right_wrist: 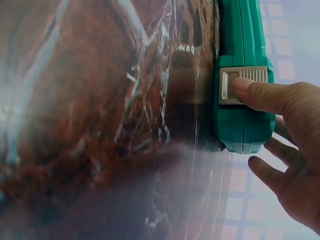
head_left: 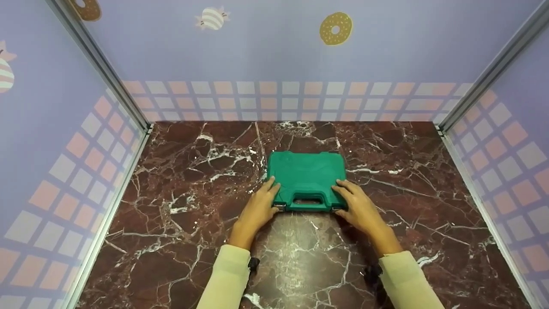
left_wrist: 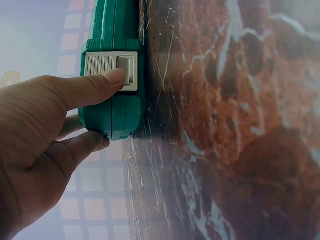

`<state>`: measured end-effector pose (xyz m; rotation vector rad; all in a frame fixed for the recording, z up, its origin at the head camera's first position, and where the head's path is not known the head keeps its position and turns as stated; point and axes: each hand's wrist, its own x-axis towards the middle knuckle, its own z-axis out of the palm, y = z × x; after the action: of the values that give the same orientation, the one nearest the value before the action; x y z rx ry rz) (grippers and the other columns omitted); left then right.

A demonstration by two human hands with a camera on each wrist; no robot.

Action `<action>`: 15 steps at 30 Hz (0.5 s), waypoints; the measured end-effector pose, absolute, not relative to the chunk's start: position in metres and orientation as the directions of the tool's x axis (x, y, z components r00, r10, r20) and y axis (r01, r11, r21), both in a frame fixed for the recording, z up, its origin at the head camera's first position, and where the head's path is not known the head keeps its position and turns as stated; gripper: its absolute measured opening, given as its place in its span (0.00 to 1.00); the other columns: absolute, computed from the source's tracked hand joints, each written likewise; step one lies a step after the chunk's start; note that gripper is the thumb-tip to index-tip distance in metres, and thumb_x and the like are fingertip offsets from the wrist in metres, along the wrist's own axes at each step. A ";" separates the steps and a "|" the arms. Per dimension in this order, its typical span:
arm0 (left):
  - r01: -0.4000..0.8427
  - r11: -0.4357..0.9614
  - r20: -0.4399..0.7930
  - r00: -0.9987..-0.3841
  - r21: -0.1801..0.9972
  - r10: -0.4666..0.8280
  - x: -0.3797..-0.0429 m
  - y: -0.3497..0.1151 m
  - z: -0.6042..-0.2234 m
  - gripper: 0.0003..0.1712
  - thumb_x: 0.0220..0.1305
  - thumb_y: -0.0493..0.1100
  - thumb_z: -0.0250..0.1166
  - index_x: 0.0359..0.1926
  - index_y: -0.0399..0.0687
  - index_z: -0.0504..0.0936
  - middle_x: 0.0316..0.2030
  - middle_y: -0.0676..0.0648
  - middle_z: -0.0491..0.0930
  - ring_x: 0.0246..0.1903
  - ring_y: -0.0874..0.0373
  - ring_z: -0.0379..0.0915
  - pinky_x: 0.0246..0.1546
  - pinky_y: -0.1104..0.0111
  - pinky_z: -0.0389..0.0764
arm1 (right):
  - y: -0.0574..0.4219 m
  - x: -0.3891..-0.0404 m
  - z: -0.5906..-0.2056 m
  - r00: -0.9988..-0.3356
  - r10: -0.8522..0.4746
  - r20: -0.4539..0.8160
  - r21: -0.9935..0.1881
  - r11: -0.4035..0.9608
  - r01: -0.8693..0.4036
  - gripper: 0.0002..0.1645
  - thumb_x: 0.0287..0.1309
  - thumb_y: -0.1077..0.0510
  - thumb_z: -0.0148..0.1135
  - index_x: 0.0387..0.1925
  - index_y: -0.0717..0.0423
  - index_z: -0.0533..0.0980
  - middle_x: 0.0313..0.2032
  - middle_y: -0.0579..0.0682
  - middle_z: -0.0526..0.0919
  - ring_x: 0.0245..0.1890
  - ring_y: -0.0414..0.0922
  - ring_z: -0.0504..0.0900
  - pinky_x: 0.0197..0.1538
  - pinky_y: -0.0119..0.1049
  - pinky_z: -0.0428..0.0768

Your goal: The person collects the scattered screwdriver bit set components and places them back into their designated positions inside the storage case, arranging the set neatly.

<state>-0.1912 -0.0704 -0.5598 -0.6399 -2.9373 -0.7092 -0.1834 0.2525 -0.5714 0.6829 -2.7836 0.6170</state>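
A green plastic carrying case [head_left: 306, 171] lies flat on the tabletop, its handle facing me and its lid down. My left hand [head_left: 257, 207] grips the near left corner, with fingers on the top and side. In the left wrist view its thumb rests on a silver latch [left_wrist: 97, 65], which lies flat against the case. At the near right corner, my right hand [head_left: 361, 208] holds the case the same way, two fingertips on the lid. Its thumb touches the other silver latch [right_wrist: 260, 75] in the right wrist view. The case's contents are hidden.
The dark red marbled tabletop [head_left: 193, 257] extends around the case. Lilac panels with a checked band [head_left: 279, 101] stand at the back and both sides. Metal rails [head_left: 107, 223] run along the side edges.
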 end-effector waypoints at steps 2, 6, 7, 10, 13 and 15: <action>0.408 0.808 0.147 -0.912 0.426 0.383 -0.191 -0.071 -0.559 0.43 0.54 0.34 0.79 0.71 0.36 0.73 0.75 0.34 0.64 0.70 0.33 0.67 0.67 0.50 0.73 | 0.252 -0.184 -0.570 -0.875 -0.387 0.290 -0.347 0.810 -0.473 0.42 0.46 0.57 0.84 0.65 0.55 0.78 0.69 0.59 0.75 0.69 0.61 0.72 0.68 0.57 0.73; 0.413 0.808 0.144 -0.909 0.419 0.390 -0.191 -0.071 -0.556 0.42 0.54 0.34 0.79 0.70 0.35 0.73 0.74 0.33 0.64 0.70 0.34 0.67 0.67 0.50 0.74 | 0.251 -0.183 -0.569 -0.884 -0.374 0.279 -0.350 0.818 -0.457 0.41 0.48 0.55 0.82 0.66 0.53 0.78 0.69 0.57 0.75 0.70 0.59 0.72 0.67 0.56 0.75; 0.414 0.809 0.141 -0.909 0.417 0.392 -0.190 -0.071 -0.555 0.42 0.55 0.34 0.79 0.70 0.35 0.73 0.74 0.33 0.64 0.70 0.34 0.67 0.66 0.50 0.74 | 0.251 -0.182 -0.569 -0.886 -0.372 0.276 -0.351 0.819 -0.453 0.41 0.48 0.55 0.82 0.66 0.53 0.78 0.70 0.57 0.75 0.70 0.58 0.72 0.67 0.56 0.75; 0.410 0.813 0.125 -0.910 0.412 0.396 -0.190 -0.071 -0.554 0.42 0.56 0.35 0.78 0.71 0.36 0.73 0.75 0.33 0.64 0.70 0.34 0.67 0.66 0.50 0.74 | 0.252 -0.181 -0.569 -0.893 -0.359 0.272 -0.371 0.817 -0.442 0.41 0.48 0.55 0.82 0.66 0.53 0.78 0.70 0.56 0.75 0.70 0.58 0.72 0.66 0.57 0.75; 0.400 0.814 0.110 -0.913 0.421 0.393 -0.190 -0.071 -0.555 0.43 0.56 0.36 0.78 0.72 0.36 0.72 0.76 0.34 0.63 0.71 0.34 0.66 0.68 0.50 0.73 | 0.251 -0.180 -0.568 -0.898 -0.346 0.272 -0.387 0.815 -0.432 0.41 0.46 0.55 0.83 0.65 0.52 0.79 0.69 0.56 0.75 0.69 0.59 0.73 0.67 0.57 0.74; 0.395 0.814 0.108 -0.915 0.426 0.387 -0.191 -0.071 -0.556 0.43 0.56 0.35 0.78 0.72 0.37 0.72 0.76 0.34 0.62 0.71 0.34 0.66 0.68 0.50 0.72 | 0.251 -0.181 -0.568 -0.900 -0.341 0.273 -0.394 0.814 -0.428 0.41 0.45 0.55 0.83 0.64 0.52 0.79 0.69 0.56 0.75 0.69 0.59 0.73 0.67 0.57 0.75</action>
<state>-0.1906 -0.0709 -0.5559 -0.6419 -2.9761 -0.7048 -0.1812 0.2514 -0.5679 0.6009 -2.8086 0.6761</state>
